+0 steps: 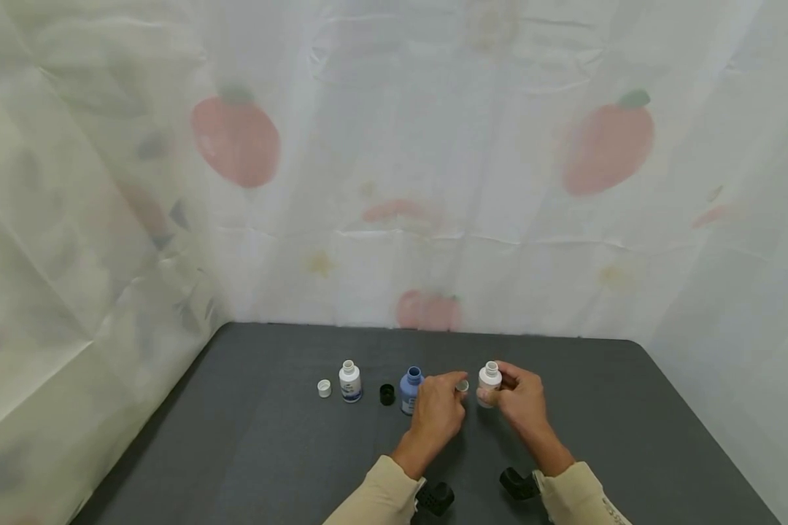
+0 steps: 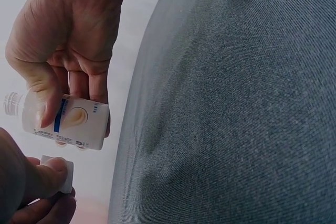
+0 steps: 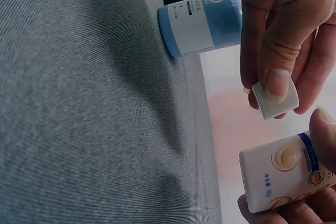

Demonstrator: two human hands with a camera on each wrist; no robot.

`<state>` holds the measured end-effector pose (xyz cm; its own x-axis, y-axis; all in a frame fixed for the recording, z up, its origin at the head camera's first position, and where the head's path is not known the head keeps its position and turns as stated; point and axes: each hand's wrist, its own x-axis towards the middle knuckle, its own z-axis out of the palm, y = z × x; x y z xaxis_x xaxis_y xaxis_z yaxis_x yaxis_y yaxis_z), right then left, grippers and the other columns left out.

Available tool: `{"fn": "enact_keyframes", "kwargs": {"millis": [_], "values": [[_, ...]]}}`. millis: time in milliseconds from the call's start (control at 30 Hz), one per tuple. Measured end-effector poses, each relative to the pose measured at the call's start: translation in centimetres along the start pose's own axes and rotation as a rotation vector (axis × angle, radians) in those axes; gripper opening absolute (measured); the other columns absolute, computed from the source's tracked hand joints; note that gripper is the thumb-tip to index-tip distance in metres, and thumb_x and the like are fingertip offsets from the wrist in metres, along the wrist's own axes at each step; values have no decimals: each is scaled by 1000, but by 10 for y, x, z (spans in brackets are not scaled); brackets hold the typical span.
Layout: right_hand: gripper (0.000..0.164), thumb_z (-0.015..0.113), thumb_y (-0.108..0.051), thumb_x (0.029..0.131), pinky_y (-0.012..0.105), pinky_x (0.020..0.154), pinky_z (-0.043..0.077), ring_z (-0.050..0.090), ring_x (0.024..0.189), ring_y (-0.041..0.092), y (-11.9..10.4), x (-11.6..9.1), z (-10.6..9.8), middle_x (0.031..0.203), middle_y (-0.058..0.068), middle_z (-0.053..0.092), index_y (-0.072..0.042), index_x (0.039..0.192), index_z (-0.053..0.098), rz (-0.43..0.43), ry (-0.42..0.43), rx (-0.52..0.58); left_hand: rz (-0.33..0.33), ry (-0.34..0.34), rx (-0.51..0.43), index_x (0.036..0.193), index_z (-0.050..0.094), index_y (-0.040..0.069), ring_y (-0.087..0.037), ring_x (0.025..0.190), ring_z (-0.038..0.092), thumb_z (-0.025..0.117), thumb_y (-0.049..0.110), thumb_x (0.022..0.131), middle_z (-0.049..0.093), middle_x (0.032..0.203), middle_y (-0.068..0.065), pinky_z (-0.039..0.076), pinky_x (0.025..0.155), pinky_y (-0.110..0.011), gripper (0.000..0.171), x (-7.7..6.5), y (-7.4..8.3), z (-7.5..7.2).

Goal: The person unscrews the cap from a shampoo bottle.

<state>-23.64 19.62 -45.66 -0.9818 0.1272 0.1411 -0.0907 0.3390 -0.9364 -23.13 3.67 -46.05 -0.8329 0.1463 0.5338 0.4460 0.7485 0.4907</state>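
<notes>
My left hand (image 1: 437,408) pinches a small white bottle cap (image 3: 275,99) between thumb and fingers, just left of the other hand. A white bottle with a blue-banded label (image 2: 73,123) is gripped by my right hand (image 1: 525,402); its neck (image 1: 492,366) is uncapped. In the head view this bottle stands roughly upright, and the cap is apart from it. Closest to the left hand is a blue bottle (image 1: 410,386) without a cap, partly hidden behind that hand. A black cap (image 1: 387,394) lies on the table to its left.
Farther left on the dark grey table (image 1: 269,437) are another uncapped white bottle (image 1: 351,383) and a white cap (image 1: 325,389). A pale curtain with fruit prints (image 1: 499,182) hangs behind the table. Black wrist devices (image 1: 436,499) sit below both forearms.
</notes>
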Motion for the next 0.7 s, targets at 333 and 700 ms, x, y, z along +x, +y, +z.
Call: {"fn": "enact_keyframes", "kwargs": {"millis": [333,700], "values": [[56,79,7,85,35,88,63,68,121,42,11,-1,1,131,32,68,10,138,61,40,-31,15,-42,-30,-7,111,81,9,-24,86,78,80,-3,84,82,99,-8,64,71,-34,30,-2,0,4],[54,81,8,82,39,84,63,73,112,38,14,-2,5,124,31,72,11,133,64,52,-51,-25,-46,-47,3,111,81,7,-24,86,78,82,-3,82,82,98,-7,64,72,-35,31,-3,-1,8]]}}
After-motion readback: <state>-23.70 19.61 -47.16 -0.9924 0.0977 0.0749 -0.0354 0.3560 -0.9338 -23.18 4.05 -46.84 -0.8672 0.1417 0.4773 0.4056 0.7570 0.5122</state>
